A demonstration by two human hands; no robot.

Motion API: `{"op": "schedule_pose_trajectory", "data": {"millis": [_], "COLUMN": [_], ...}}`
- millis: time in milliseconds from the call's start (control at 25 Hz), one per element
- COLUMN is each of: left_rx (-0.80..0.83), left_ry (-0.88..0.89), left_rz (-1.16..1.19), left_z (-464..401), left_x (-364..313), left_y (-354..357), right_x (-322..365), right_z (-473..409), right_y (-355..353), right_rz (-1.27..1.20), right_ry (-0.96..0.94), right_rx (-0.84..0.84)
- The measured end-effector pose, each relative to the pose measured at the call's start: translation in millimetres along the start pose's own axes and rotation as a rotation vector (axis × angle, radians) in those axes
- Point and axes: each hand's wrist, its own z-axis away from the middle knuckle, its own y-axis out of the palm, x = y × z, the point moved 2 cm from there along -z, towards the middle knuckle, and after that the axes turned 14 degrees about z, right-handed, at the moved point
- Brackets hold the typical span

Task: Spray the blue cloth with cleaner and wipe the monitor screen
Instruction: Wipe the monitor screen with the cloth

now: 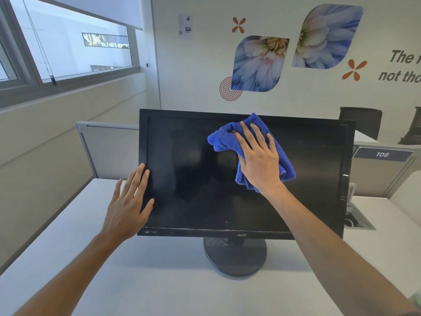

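Right hand [258, 159] flat, fingers straight, pressing blue cloth [227, 137] on monitor screen [193, 179] upper centre-right — unwiped glass lies leftward, toward flat left hand [127, 206] bracing the bezel.

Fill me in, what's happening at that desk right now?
A person is wiping a switched-off monitor on a white desk. The right hand presses a crumpled blue cloth flat against the upper middle of the screen, fingers spread. The left hand rests open against the monitor's left edge, apparently steadying it. No spray bottle is in view.
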Motion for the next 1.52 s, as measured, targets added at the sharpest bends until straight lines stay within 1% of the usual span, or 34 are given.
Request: {"op": "schedule_pose_trajectory", "data": {"millis": [120, 320, 600, 840, 1000, 1160, 1240, 1360, 1520], "left_rx": [-0.047, -0.028, -0.032, -0.042, -0.034, -0.044, -0.054, -0.030, -0.018], "left_ry": [-0.041, -0.034, -0.037, -0.056, -0.056, -0.073, -0.028, 0.085, 0.100], "left_rz": [-0.025, -0.048, -0.031, -0.008, 0.002, -0.029, -0.067, -0.099, -0.077], "left_z": [-3, -13, -15, -13, -13, -14, -14, -21, -28], "left_x": [-19, -39, -37, -38, -39, -50, -67, -100, -124], "left_y": [4, 19, 21, 19, 20, 22, 27, 42, 60], "right_x": [-22, -65, -146, -196, -202, -200, -200, -196, -185], "right_z": [6, 20, 43, 57, 61, 61, 63, 69, 99], "right_y": [4, 9, 23, 29, 30, 28, 25, 21, 25], "right_rz": [0.009, 0.020, 0.056, 0.075, 0.035, 0.001, -0.002, -0.007, -0.007], "right_ry": [0.014, 0.077, 0.136, 0.153, 0.208, 0.200, 0.195, 0.183, 0.193], "right_rx": [0.011, 0.036, 0.087, 0.106, 0.116, 0.149, 0.144, 0.127, 0.140]}}
